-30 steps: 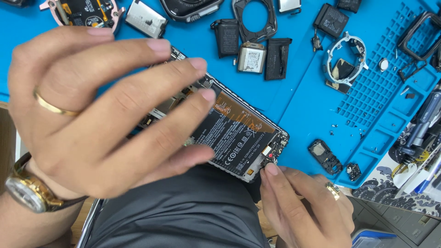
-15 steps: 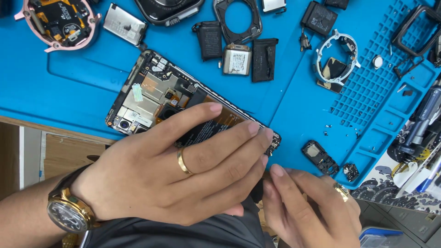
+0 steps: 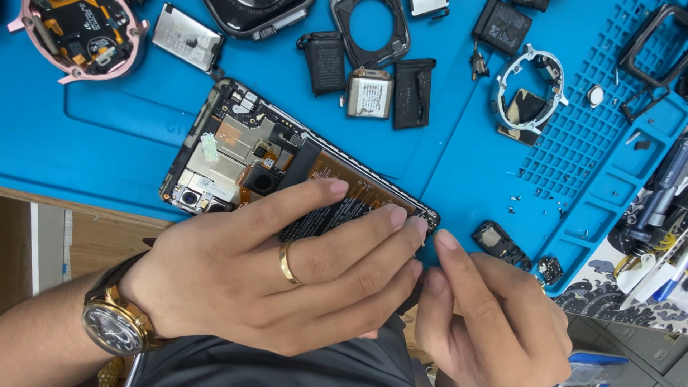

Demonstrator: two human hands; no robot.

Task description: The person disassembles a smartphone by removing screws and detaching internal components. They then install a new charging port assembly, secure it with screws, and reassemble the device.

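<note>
Under your left hand [image 3: 287, 287], which wears a gold ring [image 3: 287, 262] and a gold wristwatch [image 3: 115, 326] with a dark dial, the opened phone [image 3: 251, 161] shows silver shields, copper-orange flex and a black battery [image 3: 337, 208] printed in white. Beneath it spreads a bright blue repair mat [image 3: 107, 129]. Beyond your fingertips lie a rose-pink watch case [image 3: 79, 36], a silver cell [image 3: 369, 97], black modules [image 3: 326, 61] and a white ring frame [image 3: 530, 89]. Beside your right hand [image 3: 487, 322], a cloth [image 3: 609, 279] carries a dark blue and white wave pattern. Pale wood [image 3: 107, 236] shows near your left wrist.
</note>
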